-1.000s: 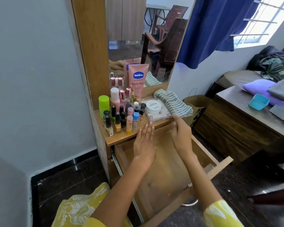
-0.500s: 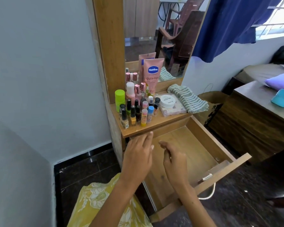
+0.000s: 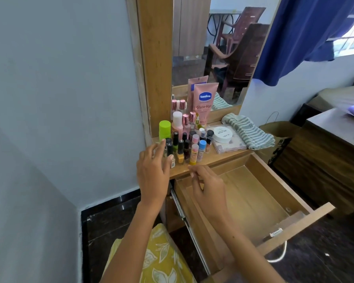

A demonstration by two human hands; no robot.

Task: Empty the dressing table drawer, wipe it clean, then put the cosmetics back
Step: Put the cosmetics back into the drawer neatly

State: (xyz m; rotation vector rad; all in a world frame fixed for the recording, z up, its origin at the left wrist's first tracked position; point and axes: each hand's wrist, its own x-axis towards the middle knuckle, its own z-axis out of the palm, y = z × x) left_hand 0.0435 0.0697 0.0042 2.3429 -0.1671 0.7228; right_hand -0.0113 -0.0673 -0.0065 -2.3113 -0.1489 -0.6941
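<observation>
The wooden drawer (image 3: 260, 193) is pulled out with nothing inside it. On the dressing table top (image 3: 217, 158) stands a cluster of cosmetics: nail polish bottles (image 3: 180, 150), lip balm sticks (image 3: 194, 152), a green-capped bottle (image 3: 165, 129), a pink Vaseline tube (image 3: 204, 103) and a white round jar (image 3: 222, 134) on a flat pack. A striped cloth (image 3: 249, 131) lies folded at the right. My left hand (image 3: 153, 170) is open, its fingertips at the front-left bottles. My right hand (image 3: 208, 188) hovers loosely curled over the drawer's back left corner, holding nothing.
A mirror (image 3: 213, 48) rises behind the cosmetics. A grey wall (image 3: 59, 99) stands close on the left. A brown paper bag (image 3: 278, 137) sits right of the table, beside a dark wooden bed frame (image 3: 325, 156). A blue curtain (image 3: 307, 37) hangs above.
The view has swung left and nearer. My left hand rose from the drawer's front to the nail polish bottles. My right hand left the cloth's side and came over the drawer's left corner.
</observation>
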